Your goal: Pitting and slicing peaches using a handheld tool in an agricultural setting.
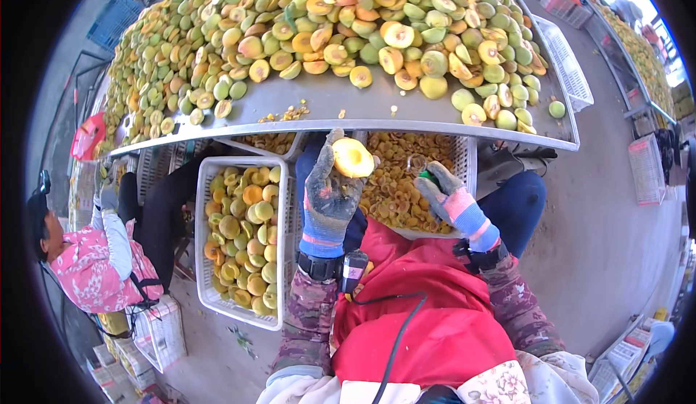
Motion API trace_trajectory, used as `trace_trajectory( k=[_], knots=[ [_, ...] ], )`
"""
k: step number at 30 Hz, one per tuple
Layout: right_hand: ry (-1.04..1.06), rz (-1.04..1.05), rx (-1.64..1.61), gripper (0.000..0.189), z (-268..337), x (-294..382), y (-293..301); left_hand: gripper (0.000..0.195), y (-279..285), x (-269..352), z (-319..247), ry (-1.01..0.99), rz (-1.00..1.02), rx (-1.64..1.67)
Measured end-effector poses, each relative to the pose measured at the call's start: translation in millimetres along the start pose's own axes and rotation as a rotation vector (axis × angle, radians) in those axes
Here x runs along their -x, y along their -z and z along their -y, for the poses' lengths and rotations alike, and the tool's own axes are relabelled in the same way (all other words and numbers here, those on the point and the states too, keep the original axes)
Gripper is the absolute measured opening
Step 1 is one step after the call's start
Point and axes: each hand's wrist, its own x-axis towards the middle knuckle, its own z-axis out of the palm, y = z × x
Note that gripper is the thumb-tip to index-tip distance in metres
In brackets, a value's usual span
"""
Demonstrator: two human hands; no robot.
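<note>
My left hand (333, 186), in a blue and pink knit glove with a grey coated palm, holds a pitted peach-like fruit half (352, 158), its hollow facing up. To the right, my right hand (448, 195), gloved alike, grips a green-handled tool (428, 176) with what looks like a ring-shaped metal end. Below both hands a white plastic crate (471, 159) holds cut fruit scraps. Beyond, many halved green and yellow fruits (326, 40) are heaped on a metal table (326, 97). At my left a white crate (281, 241) holds more fruit halves.
The metal table's raised edge (244, 130) runs just beyond my hands. A co-worker in a pink patterned garment (103, 268) sits at the left, near a red basin (88, 136). White crates (647, 170) and another fruit-laden table (636, 50) stand at the right.
</note>
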Motion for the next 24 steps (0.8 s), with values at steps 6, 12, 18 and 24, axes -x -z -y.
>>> trace_trajectory(
  k=[6, 12, 18, 24],
  knots=[
    [0.006, 0.151, -0.105, 0.023, -5.6, -7.1, -34.2, 0.04, 40.8, 23.8, -31.6, -0.294, -0.077, -0.08],
    [-0.382, -0.018, -0.336, 0.029, -56.4, 19.8, 3.3, 0.042, 166.4, 121.7, -151.4, -0.742, -0.847, -1.363],
    [-0.02, 0.002, 0.017, 0.033, -124.7, 41.7, 13.1, 0.055, 353.8, 338.1, -226.4, -0.322, -1.631, -2.269],
    [-0.302, -0.049, 0.009, 0.03, -101.7, 74.7, 0.6, 0.05, 386.7, 286.0, -228.8, 0.861, -1.401, -1.896]
  ],
)
